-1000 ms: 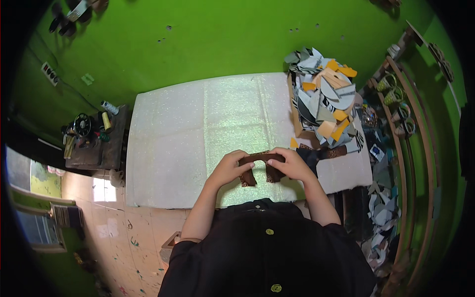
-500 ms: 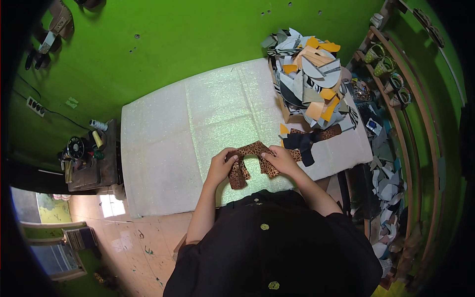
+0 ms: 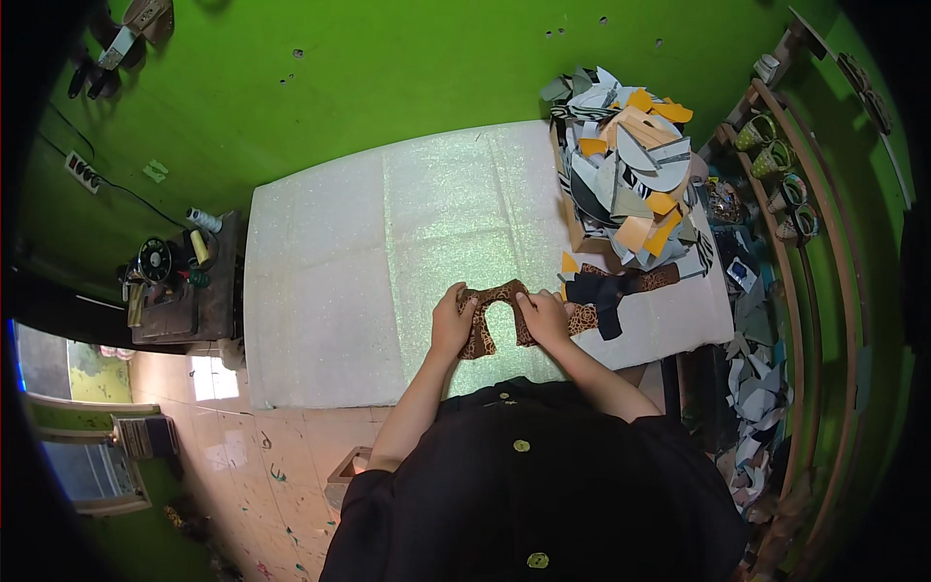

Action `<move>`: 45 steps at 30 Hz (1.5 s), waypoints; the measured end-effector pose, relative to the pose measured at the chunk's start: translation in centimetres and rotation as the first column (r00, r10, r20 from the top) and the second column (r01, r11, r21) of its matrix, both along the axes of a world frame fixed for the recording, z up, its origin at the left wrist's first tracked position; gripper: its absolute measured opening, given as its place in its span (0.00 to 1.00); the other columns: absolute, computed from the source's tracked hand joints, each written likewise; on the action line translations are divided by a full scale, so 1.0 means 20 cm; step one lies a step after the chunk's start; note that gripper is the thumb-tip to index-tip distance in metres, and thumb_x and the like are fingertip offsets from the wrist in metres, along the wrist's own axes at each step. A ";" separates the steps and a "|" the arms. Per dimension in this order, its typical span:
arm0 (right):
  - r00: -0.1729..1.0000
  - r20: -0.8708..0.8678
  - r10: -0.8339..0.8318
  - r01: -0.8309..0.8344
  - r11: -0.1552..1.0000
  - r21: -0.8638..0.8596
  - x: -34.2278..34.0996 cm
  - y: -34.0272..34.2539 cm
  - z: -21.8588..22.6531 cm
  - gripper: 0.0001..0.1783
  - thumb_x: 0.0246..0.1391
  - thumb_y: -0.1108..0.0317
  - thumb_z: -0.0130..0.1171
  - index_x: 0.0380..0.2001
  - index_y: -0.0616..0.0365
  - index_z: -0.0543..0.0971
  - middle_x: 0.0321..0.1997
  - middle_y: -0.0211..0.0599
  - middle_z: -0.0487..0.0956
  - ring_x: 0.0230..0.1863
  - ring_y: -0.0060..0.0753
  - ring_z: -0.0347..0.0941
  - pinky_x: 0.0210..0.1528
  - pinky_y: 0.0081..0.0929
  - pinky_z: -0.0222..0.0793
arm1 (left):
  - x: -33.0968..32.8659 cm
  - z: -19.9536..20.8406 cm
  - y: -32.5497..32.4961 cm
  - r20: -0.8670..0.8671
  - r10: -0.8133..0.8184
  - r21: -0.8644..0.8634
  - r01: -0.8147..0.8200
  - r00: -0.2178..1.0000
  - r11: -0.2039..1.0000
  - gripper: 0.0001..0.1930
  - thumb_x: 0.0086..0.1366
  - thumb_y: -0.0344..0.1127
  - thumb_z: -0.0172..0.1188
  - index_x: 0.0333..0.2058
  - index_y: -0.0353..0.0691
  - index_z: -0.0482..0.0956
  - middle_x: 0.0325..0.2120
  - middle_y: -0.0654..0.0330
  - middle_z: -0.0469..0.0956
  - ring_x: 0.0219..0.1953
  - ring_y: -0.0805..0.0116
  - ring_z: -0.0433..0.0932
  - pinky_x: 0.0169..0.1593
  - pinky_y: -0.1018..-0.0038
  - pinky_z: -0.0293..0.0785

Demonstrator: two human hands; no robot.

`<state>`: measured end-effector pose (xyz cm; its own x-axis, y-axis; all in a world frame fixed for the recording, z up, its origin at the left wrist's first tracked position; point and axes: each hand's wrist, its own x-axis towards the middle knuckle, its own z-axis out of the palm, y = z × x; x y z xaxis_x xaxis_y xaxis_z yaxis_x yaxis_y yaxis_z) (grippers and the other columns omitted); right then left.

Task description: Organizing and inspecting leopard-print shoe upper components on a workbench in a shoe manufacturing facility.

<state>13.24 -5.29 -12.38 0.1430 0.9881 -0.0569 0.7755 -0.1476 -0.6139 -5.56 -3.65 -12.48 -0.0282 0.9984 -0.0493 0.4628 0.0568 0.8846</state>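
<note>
Left hand (image 3: 451, 321) and right hand (image 3: 545, 319) fingers grip brown leopard-print arched fabric piece (image 3: 500, 291), frame centre; handling looks unfinished, not yet set down.

leopard-print piece (image 3: 476, 337): matt, looks like cloth | table cover (image 3: 320, 301): shimmery, kinda creased | floor tiles (image 3: 228, 451): pretty glossy | shirt (image 3: 601, 495): matt cloth

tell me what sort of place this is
Probably a small footwear workshop, judging by the tall heap of cut offcuts, the thread spools on the left and the green sandals on the right.
</note>
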 end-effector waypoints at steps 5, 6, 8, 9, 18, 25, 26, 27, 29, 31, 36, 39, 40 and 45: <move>0.983 0.183 0.018 0.000 0.995 -0.097 0.01 -0.03 0.00 0.19 0.55 0.51 0.51 0.34 0.57 0.78 0.41 0.39 0.71 0.49 0.42 0.60 0.47 0.46 0.49 | 0.00 0.06 -0.06 -0.375 -0.051 0.203 0.135 0.926 0.970 0.23 0.57 0.36 0.60 0.50 0.31 0.70 0.42 0.45 0.76 0.44 0.51 0.76 0.48 0.64 0.71; 0.983 0.183 0.018 0.000 0.995 -0.098 0.01 -0.05 0.00 0.19 0.55 0.51 0.51 0.34 0.57 0.78 0.41 0.39 0.71 0.49 0.42 0.60 0.47 0.46 0.49 | -0.01 0.09 -0.07 -0.510 -0.075 0.265 0.239 0.857 0.934 0.24 0.56 0.37 0.60 0.50 0.30 0.71 0.42 0.45 0.75 0.45 0.51 0.75 0.48 0.63 0.70; 0.965 0.251 0.076 -0.054 0.994 -0.093 0.01 -0.08 0.00 0.23 0.53 0.50 0.53 0.42 0.58 0.74 0.44 0.40 0.68 0.49 0.43 0.60 0.47 0.47 0.48 | -0.02 0.04 -0.10 -0.528 -0.082 0.268 0.257 0.845 0.929 0.29 0.55 0.40 0.60 0.54 0.31 0.67 0.45 0.45 0.73 0.47 0.49 0.73 0.50 0.63 0.68; 0.965 0.251 0.079 -0.058 0.994 -0.093 0.00 -0.10 0.01 0.23 0.53 0.50 0.53 0.42 0.58 0.74 0.44 0.40 0.68 0.49 0.43 0.60 0.47 0.47 0.48 | -0.02 0.02 -0.12 -0.515 -0.071 0.241 0.224 0.855 0.944 0.33 0.56 0.42 0.60 0.57 0.31 0.62 0.50 0.44 0.69 0.52 0.48 0.69 0.54 0.59 0.64; 0.981 0.168 0.097 -0.092 0.995 -0.041 -0.05 -0.14 -0.04 0.42 0.48 0.52 0.57 0.63 0.54 0.54 0.59 0.51 0.59 0.57 0.49 0.57 0.53 0.48 0.48 | 0.09 -0.11 -0.19 -0.507 -0.227 -0.068 0.224 0.831 0.972 0.40 0.61 0.44 0.51 0.63 0.29 0.44 0.64 0.42 0.47 0.66 0.44 0.46 0.63 0.43 0.42; 0.974 0.167 0.153 -0.137 0.985 -0.105 -0.06 -0.12 -0.09 0.34 0.49 0.55 0.57 0.58 0.53 0.62 0.59 0.48 0.60 0.58 0.48 0.56 0.53 0.49 0.48 | 0.15 -0.18 -0.19 -0.605 -0.146 -0.087 0.117 0.783 0.989 0.36 0.62 0.42 0.44 0.64 0.33 0.43 0.65 0.42 0.44 0.67 0.43 0.41 0.63 0.41 0.37; 0.973 0.206 0.109 -0.113 0.994 0.007 -0.06 -0.15 -0.08 0.33 0.50 0.55 0.56 0.58 0.53 0.63 0.60 0.48 0.60 0.60 0.48 0.54 0.54 0.50 0.47 | 0.16 -0.15 -0.19 -0.605 -0.149 -0.087 0.121 0.782 0.989 0.36 0.62 0.42 0.44 0.64 0.33 0.43 0.65 0.42 0.44 0.67 0.43 0.41 0.63 0.41 0.37; 0.969 0.240 0.058 -0.088 0.989 0.118 -0.06 -0.16 -0.07 0.32 0.50 0.55 0.56 0.57 0.53 0.64 0.60 0.47 0.60 0.61 0.48 0.53 0.54 0.51 0.46 | 0.16 -0.09 -0.19 -0.598 -0.163 -0.125 0.109 0.785 0.986 0.35 0.62 0.43 0.43 0.65 0.34 0.44 0.65 0.44 0.44 0.68 0.44 0.40 0.63 0.40 0.35; 0.971 0.240 0.021 -0.054 0.990 0.130 -0.01 -0.17 -0.04 0.32 0.50 0.55 0.56 0.58 0.52 0.64 0.60 0.47 0.59 0.62 0.47 0.51 0.55 0.53 0.45 | 0.15 -0.03 -0.18 -0.571 -0.169 -0.161 0.092 0.803 0.983 0.35 0.62 0.44 0.43 0.65 0.39 0.45 0.66 0.47 0.43 0.68 0.45 0.36 0.61 0.35 0.27; 0.959 0.275 -0.072 0.028 0.987 0.161 0.06 -0.17 -0.05 0.32 0.48 0.55 0.58 0.57 0.50 0.64 0.60 0.44 0.60 0.63 0.45 0.50 0.56 0.55 0.42 | 0.13 0.02 -0.16 -0.565 -0.170 -0.169 0.088 0.808 0.982 0.35 0.62 0.44 0.43 0.65 0.40 0.45 0.66 0.47 0.43 0.68 0.44 0.36 0.60 0.33 0.27; 0.885 0.172 -0.432 0.390 0.892 0.229 0.35 -0.14 0.01 0.30 0.42 0.60 0.62 0.51 0.48 0.66 0.55 0.38 0.63 0.62 0.43 0.53 0.56 0.56 0.43 | 0.10 0.13 -0.11 -0.520 -0.104 -0.107 0.056 0.848 0.993 0.29 0.63 0.46 0.45 0.62 0.46 0.59 0.66 0.47 0.44 0.68 0.44 0.35 0.57 0.30 0.24; 0.824 0.221 -0.521 0.496 0.853 0.160 0.46 -0.12 0.07 0.30 0.39 0.57 0.65 0.47 0.48 0.67 0.53 0.35 0.65 0.60 0.42 0.56 0.56 0.58 0.44 | 0.11 0.19 -0.08 -0.471 -0.043 -0.027 0.035 0.881 0.999 0.24 0.63 0.46 0.47 0.58 0.47 0.67 0.66 0.48 0.45 0.68 0.44 0.36 0.56 0.30 0.22; 0.804 0.223 -0.552 0.540 0.834 0.117 0.48 -0.12 0.08 0.30 0.39 0.56 0.66 0.46 0.48 0.67 0.53 0.34 0.65 0.59 0.41 0.57 0.56 0.59 0.45 | 0.11 0.21 -0.08 -0.468 -0.043 -0.027 0.035 0.883 0.999 0.24 0.63 0.46 0.47 0.58 0.47 0.67 0.66 0.48 0.45 0.68 0.44 0.36 0.56 0.30 0.22; 0.832 0.241 -0.501 0.510 0.860 0.026 0.55 -0.12 -0.02 0.23 0.40 0.58 0.66 0.42 0.43 0.71 0.41 0.25 0.73 0.50 0.36 0.66 0.55 0.62 0.45 | 0.16 0.31 -0.06 -0.399 -0.039 0.041 0.061 0.916 0.997 0.21 0.61 0.44 0.51 0.53 0.48 0.73 0.66 0.48 0.46 0.68 0.45 0.37 0.56 0.31 0.20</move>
<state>24.18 -7.64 -12.82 0.6354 0.7722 0.0047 0.7046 -0.5773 -0.4127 -2.31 -4.92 -6.34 0.0150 0.9999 0.0067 0.7780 -0.0159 0.6281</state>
